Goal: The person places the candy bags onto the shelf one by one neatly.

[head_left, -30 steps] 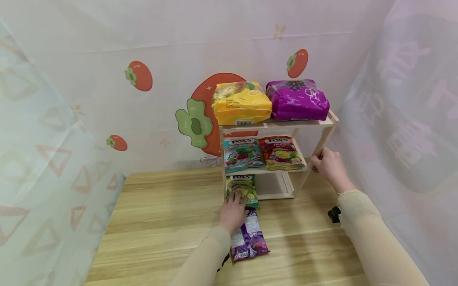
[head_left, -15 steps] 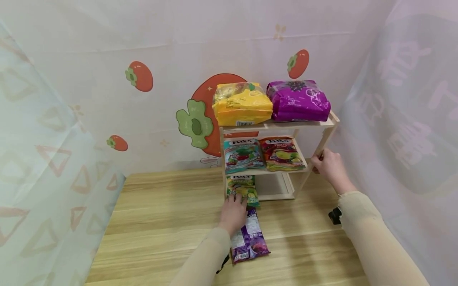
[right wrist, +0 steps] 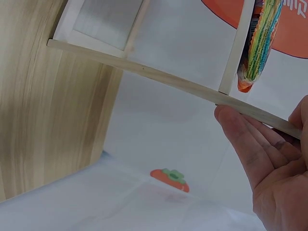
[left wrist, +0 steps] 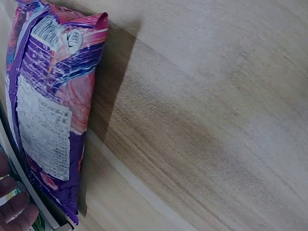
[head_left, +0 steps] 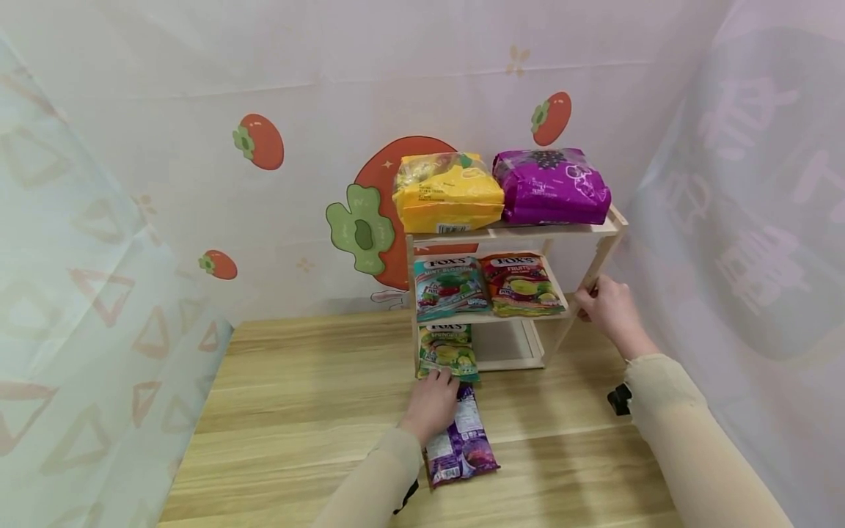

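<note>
A small wooden rack stands at the back of the table. My right hand grips its right front post, fingers on one side and thumb on the other. Flat on the bottom shelf's left side lies a green Fox's candy bag. My left hand is just in front of that bag, fingertips near its lower edge and fingers loosely bent. Below the hand, a purple candy bag lies back side up on the table, partly covered by it. The left wrist view shows its printed label.
The middle shelf holds a teal mint bag and a red fruits bag. On top sit a yellow pack and a purple pack. Printed cloth hangs behind and along both sides of the wooden table.
My left hand has drawn back toward me off the green bag, uncovering more of its lower part. My right hand stays on the rack post.
</note>
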A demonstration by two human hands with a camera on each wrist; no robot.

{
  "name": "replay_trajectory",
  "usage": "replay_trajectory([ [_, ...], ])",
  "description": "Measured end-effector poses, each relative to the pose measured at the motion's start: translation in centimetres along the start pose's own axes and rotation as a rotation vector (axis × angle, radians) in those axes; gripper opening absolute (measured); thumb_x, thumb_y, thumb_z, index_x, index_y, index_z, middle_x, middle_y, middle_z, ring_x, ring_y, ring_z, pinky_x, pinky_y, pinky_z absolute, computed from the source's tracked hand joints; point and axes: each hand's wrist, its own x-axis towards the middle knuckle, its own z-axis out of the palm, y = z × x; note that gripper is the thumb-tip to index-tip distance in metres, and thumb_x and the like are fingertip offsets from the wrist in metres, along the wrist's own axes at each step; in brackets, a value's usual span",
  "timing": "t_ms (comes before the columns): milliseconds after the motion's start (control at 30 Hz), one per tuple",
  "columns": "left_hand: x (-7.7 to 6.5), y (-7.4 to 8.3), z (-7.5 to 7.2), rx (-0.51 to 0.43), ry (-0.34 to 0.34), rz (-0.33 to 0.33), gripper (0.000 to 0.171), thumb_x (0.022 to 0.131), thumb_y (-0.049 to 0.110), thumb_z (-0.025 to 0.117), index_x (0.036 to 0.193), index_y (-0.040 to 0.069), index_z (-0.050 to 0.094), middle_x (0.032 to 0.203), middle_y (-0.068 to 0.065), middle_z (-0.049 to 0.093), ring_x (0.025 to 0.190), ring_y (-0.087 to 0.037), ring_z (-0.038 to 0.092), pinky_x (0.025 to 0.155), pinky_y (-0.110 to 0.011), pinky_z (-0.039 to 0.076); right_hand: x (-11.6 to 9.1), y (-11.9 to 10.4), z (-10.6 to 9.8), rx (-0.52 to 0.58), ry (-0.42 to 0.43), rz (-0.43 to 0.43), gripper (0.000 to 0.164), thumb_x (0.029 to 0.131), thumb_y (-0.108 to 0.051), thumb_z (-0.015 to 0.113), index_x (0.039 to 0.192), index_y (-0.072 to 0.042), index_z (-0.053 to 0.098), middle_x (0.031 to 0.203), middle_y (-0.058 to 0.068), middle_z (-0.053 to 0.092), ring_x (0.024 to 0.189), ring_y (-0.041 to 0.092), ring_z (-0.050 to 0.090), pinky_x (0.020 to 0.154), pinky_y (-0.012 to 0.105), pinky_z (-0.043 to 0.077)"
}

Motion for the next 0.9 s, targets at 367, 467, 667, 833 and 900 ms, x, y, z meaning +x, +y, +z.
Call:
replay_trajectory([
  [367,0.2,-0.3,0.7,-0.024,0.024,-0.02,0.037,0.085,0.026,0.061,0.119,0.013,0.062,0.118,-0.008,0.054,0.105,-0.025,0.053,0.086,-0.039,0.047,0.0,-0.1,0.0,-0.005,0.009,-0.009,0.019,0.089,-0.014,0.049,0.09,0.004,0.056,0.072,0.014,0.065,0.058,0.02,0.064,0.054,0.034,0.053],
  [467,0.3,-0.4,0.6,-0.041,0.014,-0.027,0.037,0.085,0.024,0.061,0.12,0.013,0.061,0.12,-0.008,0.054,0.108,-0.026,0.053,0.089,-0.039,0.046,0.0,-0.3,0.0,-0.004,0.008,-0.008,0.019,0.089,-0.014,0.05,0.089,0.004,0.056,0.072,0.014,0.065,0.058,0.019,0.064,0.054,0.034,0.053],
  [667,0.3,-0.6,0.2,-0.069,-0.021,-0.018,0.037,0.086,0.022,0.06,0.122,0.012,0.06,0.125,-0.009,0.051,0.113,-0.028,0.051,0.093,-0.041,0.043,-0.1,-0.3,0.0,0.011,0.008,-0.001,0.018,0.09,-0.013,0.05,0.09,0.004,0.055,0.074,0.016,0.065,0.059,0.019,0.064,0.053,0.032,0.053],
  [833,0.2,-0.9,0.0,-0.094,-0.072,-0.004,0.035,0.09,0.021,0.056,0.124,0.014,0.058,0.13,-0.009,0.049,0.117,-0.029,0.048,0.096,-0.042,0.041,-0.1,-0.3,0.0,0.005,0.009,-0.002,0.019,0.09,-0.013,0.05,0.09,0.004,0.055,0.074,0.016,0.065,0.058,0.02,0.064,0.053,0.032,0.052],
  [900,0.1,-1.1,-0.3,-0.122,-0.08,-0.006,0.034,0.091,0.02,0.054,0.124,0.016,0.058,0.131,-0.008,0.048,0.118,-0.029,0.047,0.095,-0.042,0.041,-0.1,-0.2,0.0,0.003,0.009,-0.007,0.019,0.09,-0.014,0.049,0.09,0.005,0.055,0.073,0.016,0.065,0.058,0.02,0.064,0.053,0.033,0.052],
])
